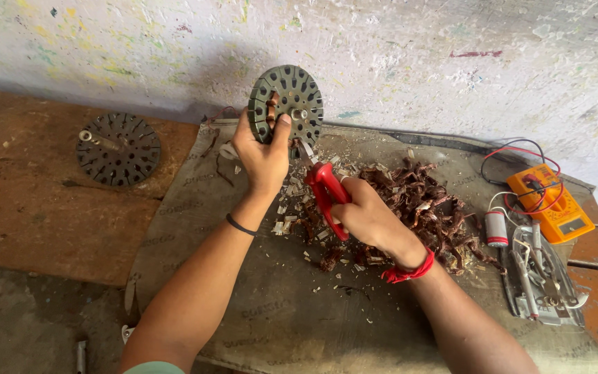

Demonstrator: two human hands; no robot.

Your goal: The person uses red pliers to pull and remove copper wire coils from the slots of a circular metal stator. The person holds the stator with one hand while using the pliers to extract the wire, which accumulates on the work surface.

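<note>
A stained, paint-flecked wall [396, 62] fills the background, and below it a worn sack cloth [278, 305] covers the work surface, with bare reddish board [29, 208] to the left of it.

On the cloth, just beyond and to the right of the right hand, lies a heap of brown cut wire scraps [423, 201], with pale chips scattered under both hands. Well to the right of the grip sit an orange meter [548, 201] with red and black leads, a small white cylinder with a red band [496, 228], and a metal tool frame [541, 277]. Far left of the grip, a second slotted metal disc [119, 149] lies flat on the board.

The left hand [261, 156] holds a round slotted metal disc [286, 104] up on edge, face toward the camera, fingers wrapped behind it and thumb pressed on its front near the centre hole. The disc sits above and slightly left of the right hand, so the left hand is the nearer one.

The right hand [365, 215] is closed tight around the red handles of a pair of cutters [327, 194]. The cutters' long axis runs up and to the left, the tip pointing at the lower edge of the disc, close to or touching it; contact cannot be made out.
</note>
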